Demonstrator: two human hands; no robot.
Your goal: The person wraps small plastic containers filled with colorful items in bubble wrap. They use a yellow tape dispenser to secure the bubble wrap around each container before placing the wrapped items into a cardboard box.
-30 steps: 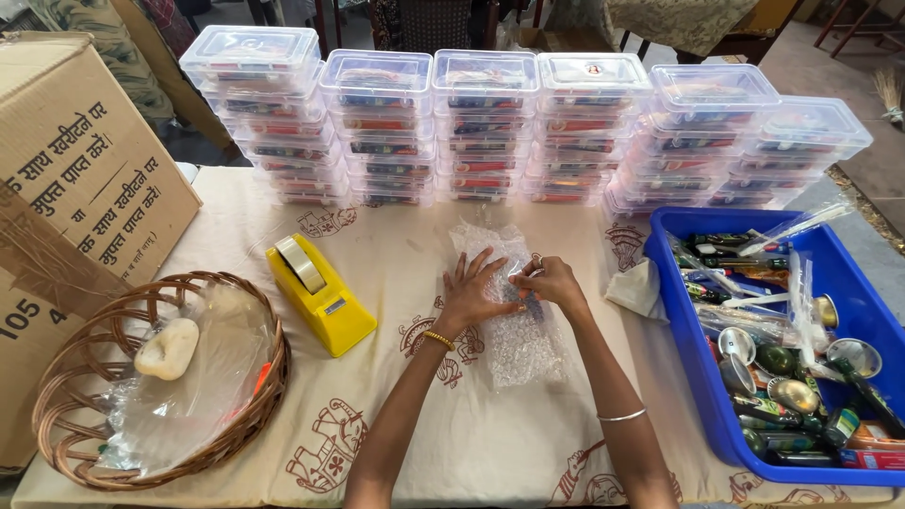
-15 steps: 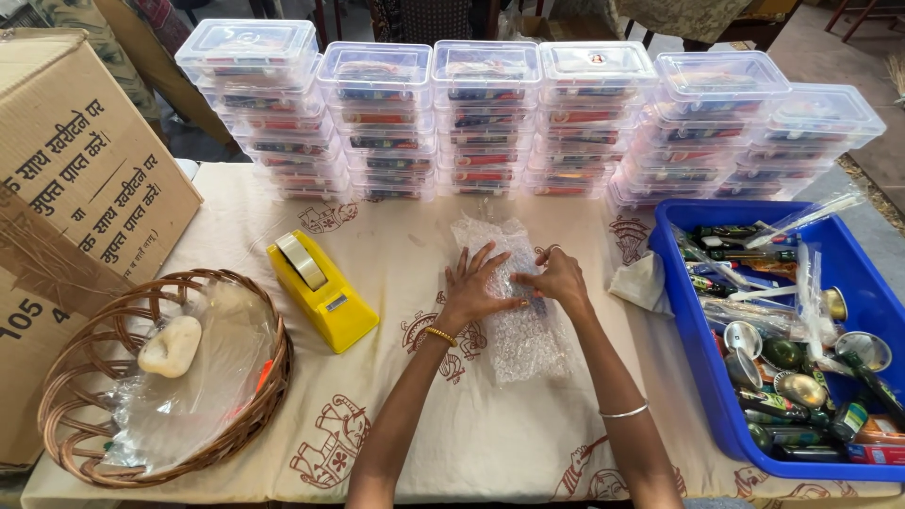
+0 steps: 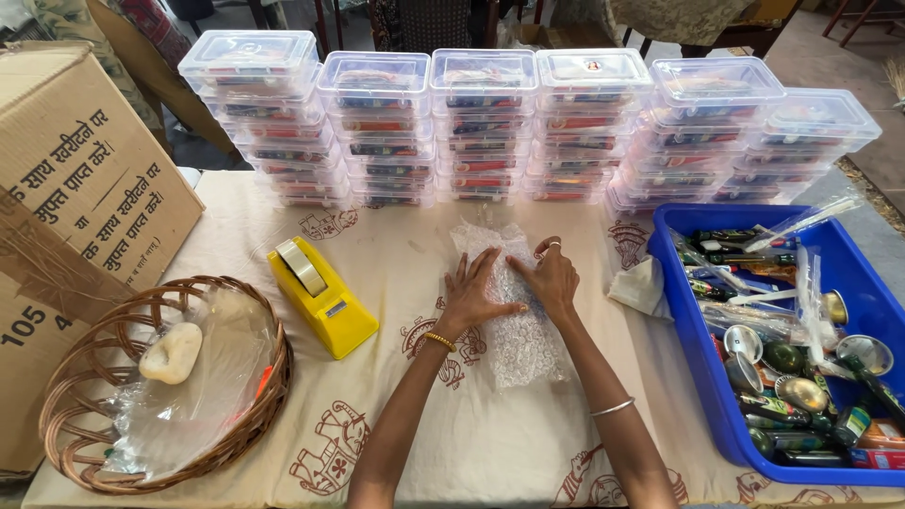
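Note:
A sheet of clear bubble wrap (image 3: 514,344) lies on the printed cream tablecloth (image 3: 405,254) in front of me. My left hand (image 3: 473,297) presses flat on it with fingers spread. My right hand (image 3: 550,276) rests on the wrap beside the left, fingers curled over something under the plastic that I cannot make out. Both wrists wear thin bangles.
A yellow tape dispenser (image 3: 320,297) stands to the left. A wicker basket (image 3: 85,377) holds plastic film and a pale lump. A cardboard box (image 3: 66,188) sits at far left. Stacks of clear lidded boxes (image 3: 481,123) line the back. A blue bin (image 3: 679,311) of small bottles stands right.
Both hands have shifted slightly lower on the bubble wrap and now lie flatter against it. Nothing else on the table has moved.

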